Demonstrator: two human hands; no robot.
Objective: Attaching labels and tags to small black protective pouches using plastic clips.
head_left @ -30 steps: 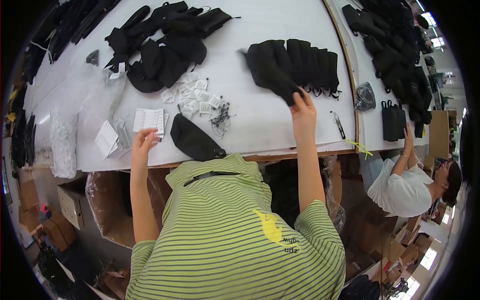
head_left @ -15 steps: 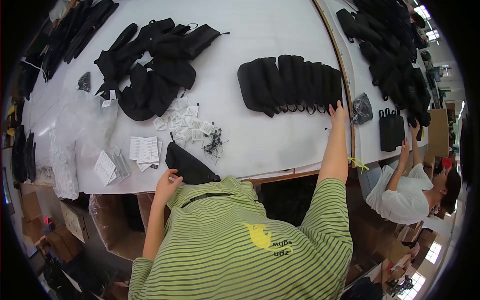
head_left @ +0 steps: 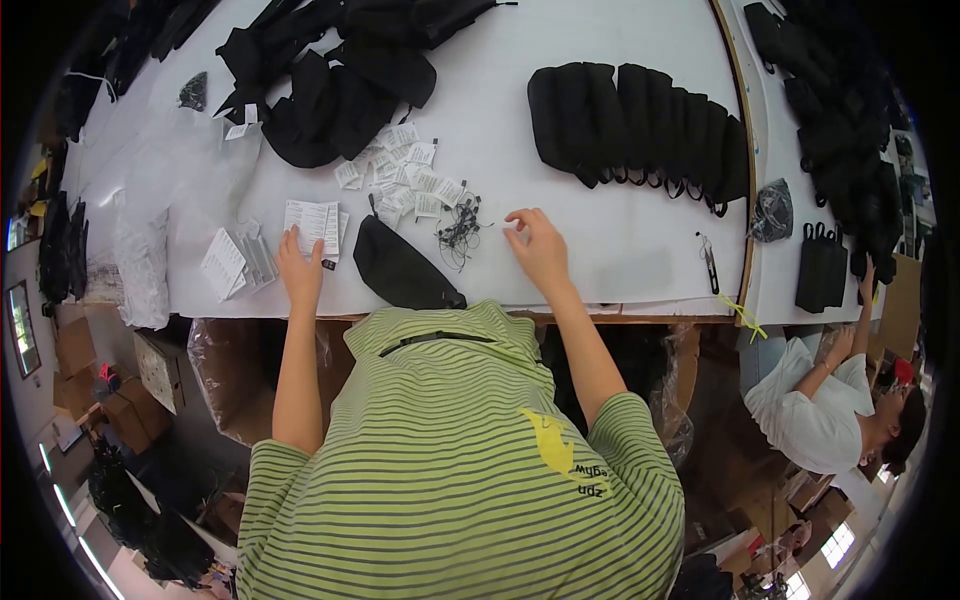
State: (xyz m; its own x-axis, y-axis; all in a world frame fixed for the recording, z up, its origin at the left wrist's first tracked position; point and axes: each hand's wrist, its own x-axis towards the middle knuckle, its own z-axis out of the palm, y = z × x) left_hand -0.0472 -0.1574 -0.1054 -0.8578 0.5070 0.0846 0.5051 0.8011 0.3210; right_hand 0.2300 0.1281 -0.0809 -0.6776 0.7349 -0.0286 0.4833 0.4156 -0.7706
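My left hand (head_left: 299, 266) rests its fingertips on the lower edge of a stack of white printed cards (head_left: 312, 220), fingers stretched out. Just right of it, a black fabric pouch (head_left: 402, 262) lies against the table's front edge. My right hand (head_left: 541, 250) hovers over the table with thumb and forefinger apart and nothing visible between them. Nearest to it is a small tangle of black tag strings (head_left: 461, 235). Beyond the pouch, loose white tags (head_left: 410, 178) lie in a heap.
A row of black pouches (head_left: 640, 125) lies at the right, with snips (head_left: 709, 265) nearer the edge. A black heap (head_left: 330, 95) is at the back left. Clear plastic (head_left: 180, 170) and more cards (head_left: 232, 265) lie left. A co-worker (head_left: 820, 400) handles black bags at right.
My left hand has gone from the black pouch to the stack of cards. My right hand has left the row of pouches and come toward the tag strings. The view has shifted.
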